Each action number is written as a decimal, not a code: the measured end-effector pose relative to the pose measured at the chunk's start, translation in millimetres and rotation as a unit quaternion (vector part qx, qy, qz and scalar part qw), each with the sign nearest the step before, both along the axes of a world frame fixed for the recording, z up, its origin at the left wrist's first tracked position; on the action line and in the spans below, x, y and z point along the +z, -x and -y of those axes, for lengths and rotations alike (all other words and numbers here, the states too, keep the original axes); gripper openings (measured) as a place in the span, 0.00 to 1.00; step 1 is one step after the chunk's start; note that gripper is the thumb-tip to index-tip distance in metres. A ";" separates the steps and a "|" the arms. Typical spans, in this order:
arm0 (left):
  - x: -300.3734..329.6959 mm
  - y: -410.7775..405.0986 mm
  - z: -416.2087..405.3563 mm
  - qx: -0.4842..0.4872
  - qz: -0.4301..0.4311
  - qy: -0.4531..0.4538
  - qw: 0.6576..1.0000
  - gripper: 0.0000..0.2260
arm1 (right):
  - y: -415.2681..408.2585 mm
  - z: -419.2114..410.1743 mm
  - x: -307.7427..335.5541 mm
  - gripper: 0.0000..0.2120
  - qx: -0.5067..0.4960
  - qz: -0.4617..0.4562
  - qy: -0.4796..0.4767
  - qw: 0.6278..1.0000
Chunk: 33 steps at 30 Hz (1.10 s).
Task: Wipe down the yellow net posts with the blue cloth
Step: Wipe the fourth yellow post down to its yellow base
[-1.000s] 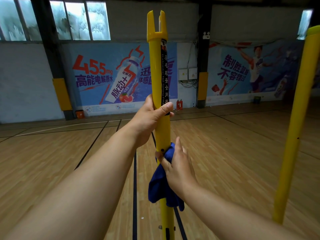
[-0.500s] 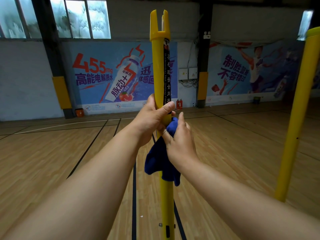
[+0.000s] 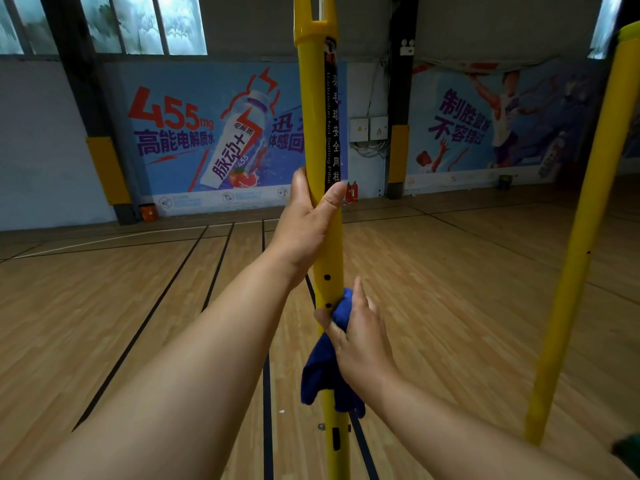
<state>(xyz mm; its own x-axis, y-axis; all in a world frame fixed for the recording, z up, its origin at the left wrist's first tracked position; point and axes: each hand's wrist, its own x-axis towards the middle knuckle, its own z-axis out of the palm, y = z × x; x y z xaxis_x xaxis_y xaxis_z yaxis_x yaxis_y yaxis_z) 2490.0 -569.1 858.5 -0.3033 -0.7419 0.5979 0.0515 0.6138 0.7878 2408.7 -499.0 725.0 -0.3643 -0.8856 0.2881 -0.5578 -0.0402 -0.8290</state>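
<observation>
2 yellow posts are standing on the wooden floor (image 3: 450,306); your left hand (image 3: 304,223) is wrapping its fingers around the near post (image 3: 317,98), steadying the stiff, smooth tube. Your right hand (image 3: 360,341) is pinching the soft, limp blue cloth (image 3: 320,372) against it lower down. Keep gripping firmly; the second post (image 3: 581,237) is standing untouched.

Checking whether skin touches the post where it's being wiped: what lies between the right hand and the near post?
The blue cloth: the right hand presses it around the near post, its tail hanging below. The head view shows this.
</observation>
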 end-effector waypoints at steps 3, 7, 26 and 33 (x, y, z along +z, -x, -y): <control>-23.5 -0.7 -5.5 0.012 0.020 -0.002 1.000 0.19 | -0.7 -5.8 -7.3 0.45 -0.002 0.008 -0.017 1.000; -53.7 -2.3 -12.6 0.030 0.047 -0.036 0.998 0.27 | 0.7 -6.1 -4.6 0.40 0.003 -0.006 0.000 1.000; -69.6 -6.8 -15.4 -0.008 -0.007 -0.118 0.993 0.18 | -1.3 -3.2 -28.8 0.42 0.013 0.042 -0.005 0.999; -71.6 -6.1 -19.5 -0.005 -0.041 -0.113 0.993 0.25 | 5.8 -0.9 -28.6 0.42 0.073 0.093 -0.004 0.993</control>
